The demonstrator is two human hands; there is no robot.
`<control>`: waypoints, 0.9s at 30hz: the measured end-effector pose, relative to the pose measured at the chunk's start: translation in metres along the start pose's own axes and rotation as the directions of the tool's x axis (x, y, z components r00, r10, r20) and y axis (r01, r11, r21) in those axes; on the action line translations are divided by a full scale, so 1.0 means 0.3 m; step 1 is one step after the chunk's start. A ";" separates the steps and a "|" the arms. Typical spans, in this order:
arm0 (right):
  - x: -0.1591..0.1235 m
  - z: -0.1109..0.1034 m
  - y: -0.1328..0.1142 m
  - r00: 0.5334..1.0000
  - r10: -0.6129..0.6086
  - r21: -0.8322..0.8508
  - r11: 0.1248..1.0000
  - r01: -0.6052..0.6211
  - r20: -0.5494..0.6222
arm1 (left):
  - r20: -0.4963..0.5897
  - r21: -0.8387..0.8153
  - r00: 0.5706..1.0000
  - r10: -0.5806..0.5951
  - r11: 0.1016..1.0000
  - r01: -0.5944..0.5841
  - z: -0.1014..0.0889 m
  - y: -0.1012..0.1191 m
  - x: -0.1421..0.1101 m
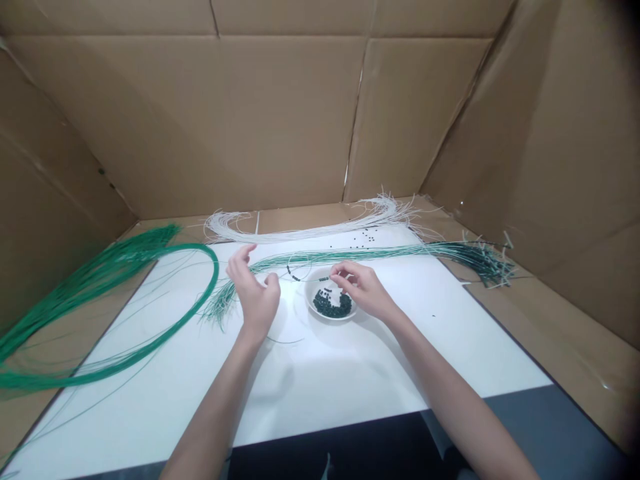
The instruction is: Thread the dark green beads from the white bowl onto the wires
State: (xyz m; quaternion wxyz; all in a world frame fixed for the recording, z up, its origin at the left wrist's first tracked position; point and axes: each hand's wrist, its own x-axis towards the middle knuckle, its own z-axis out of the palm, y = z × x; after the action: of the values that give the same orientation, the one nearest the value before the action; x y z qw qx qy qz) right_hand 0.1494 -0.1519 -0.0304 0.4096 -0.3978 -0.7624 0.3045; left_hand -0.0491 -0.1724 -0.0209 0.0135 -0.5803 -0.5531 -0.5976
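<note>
My left hand [255,290] hovers over the white sheet [310,360], fingers loosely curled, thumb and fingertips pinching a thin wire [295,275] strung with a few dark beads. The wire arcs over to my right hand [363,287], which pinches its other end just above a small white bowl [331,301] of dark green beads. A straight bundle of green wires [380,253] lies just beyond both hands.
A bundle of white wires [310,230] curves along the back. Looped green wires [125,293] spread over the left side. A few loose beads [363,239] lie near the back. Cardboard walls [280,120] close in the back and both sides.
</note>
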 end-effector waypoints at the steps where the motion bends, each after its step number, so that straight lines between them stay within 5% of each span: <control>1: 0.000 0.000 0.000 1.000 0.000 -0.001 1.000 0.000 0.000 | -0.046 -0.027 0.998 -0.050 0.998 0.049 0.000 -0.006 -0.002; 4: -0.002 0.000 -0.003 1.000 -0.001 -0.006 1.000 0.001 0.000 | -0.123 -0.088 0.981 -0.147 0.987 0.137 0.005 -0.014 -0.007; 6: -0.002 0.003 -0.008 1.000 -0.002 -0.009 1.000 0.002 0.004 | -0.074 -0.072 0.993 -0.090 0.994 0.084 0.013 -0.004 -0.015; 8: -0.004 0.008 -0.013 1.000 -0.006 -0.005 1.000 0.006 0.010 | 0.099 -0.032 0.992 0.078 0.997 -0.075 0.024 0.015 -0.031; 10: -0.006 0.017 -0.018 1.000 -0.014 0.008 1.000 0.013 0.020 | 0.315 -0.032 0.916 0.248 0.968 -0.251 0.040 0.037 -0.054; 13: -0.009 0.029 -0.026 0.999 -0.021 0.028 0.999 0.020 0.039 | 0.466 -0.085 0.827 0.315 0.946 -0.313 0.065 0.054 -0.089; 27: 0.000 0.008 -0.001 0.996 0.019 0.030 0.999 -0.016 -0.084 | 0.384 -0.018 0.890 0.245 0.966 -0.258 0.050 0.004 -0.042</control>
State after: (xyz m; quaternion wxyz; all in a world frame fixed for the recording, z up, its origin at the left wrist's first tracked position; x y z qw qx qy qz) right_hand 0.1473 -0.1524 -0.0313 0.4446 -0.4109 -0.7363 0.3021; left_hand -0.0341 -0.1707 -0.0333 -0.0082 -0.7522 -0.4752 -0.4565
